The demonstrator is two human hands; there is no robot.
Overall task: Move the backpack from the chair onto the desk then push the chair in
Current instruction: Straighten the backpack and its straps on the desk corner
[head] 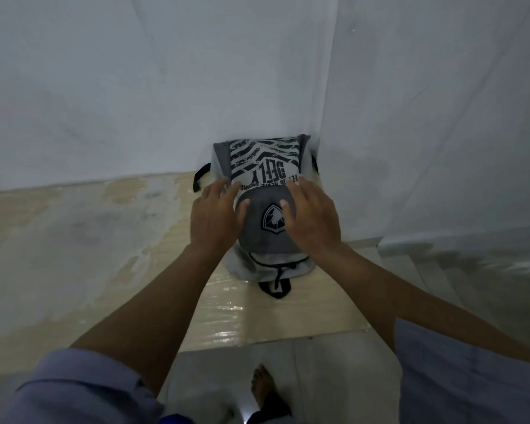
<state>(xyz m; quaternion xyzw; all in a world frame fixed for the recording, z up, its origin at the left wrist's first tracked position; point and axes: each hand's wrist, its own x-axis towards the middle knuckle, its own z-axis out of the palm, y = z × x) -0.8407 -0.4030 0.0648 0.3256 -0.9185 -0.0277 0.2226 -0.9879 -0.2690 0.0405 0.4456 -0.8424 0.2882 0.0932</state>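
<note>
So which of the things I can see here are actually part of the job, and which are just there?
Part of the job:
- backpack, lying on the desk
- desk, pale wood top
- left hand and right hand, both spread on the backpack

Just there:
- walls in the corner behind
- tiled floor
- a bare foot

The chair is not in view.

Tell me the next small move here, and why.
Probably lift both hands off the backpack and turn to the chair. The backpack already lies flat on the desk, tucked into the wall corner, with the left hand and right hand resting open on it. The chair is out of view, so pushing it in seems to be what remains.
</note>
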